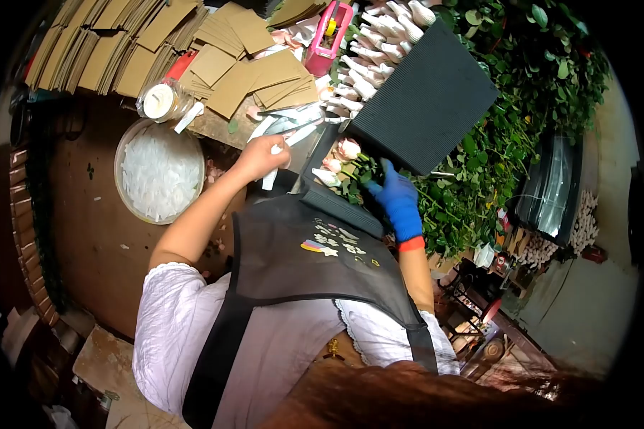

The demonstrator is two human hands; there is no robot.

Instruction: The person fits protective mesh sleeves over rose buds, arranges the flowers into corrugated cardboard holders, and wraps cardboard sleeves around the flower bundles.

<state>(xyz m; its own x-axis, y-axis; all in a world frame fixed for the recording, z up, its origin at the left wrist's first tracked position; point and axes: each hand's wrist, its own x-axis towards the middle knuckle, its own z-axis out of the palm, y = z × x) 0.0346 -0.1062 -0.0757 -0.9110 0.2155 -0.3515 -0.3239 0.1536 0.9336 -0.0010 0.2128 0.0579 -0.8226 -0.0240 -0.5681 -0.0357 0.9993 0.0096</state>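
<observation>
My bare left hand (265, 159) is closed on a white strip (270, 179), one end hanging below the fingers. Beside it lie more white strips and a long metal tool (293, 129), perhaps scissors. My right hand (396, 202), in a blue glove with a red cuff, rests at the leafy stems of a few pale pink roses (348, 149). Two of its fingers show stretched apart; the others are partly hidden. The roses lie on a dark ridged tray or stand (343, 209) against my apron, their heads toward my left hand.
A dark ridged block (426, 96) stands beyond the roses, next to many wrapped rose heads (383, 46). Cardboard pieces (229, 82), a pink tape dispenser (328, 39) and a jar (160, 101) are at upper left. A round tub (159, 171) holds white pieces. Greenery (479, 154) fills the right.
</observation>
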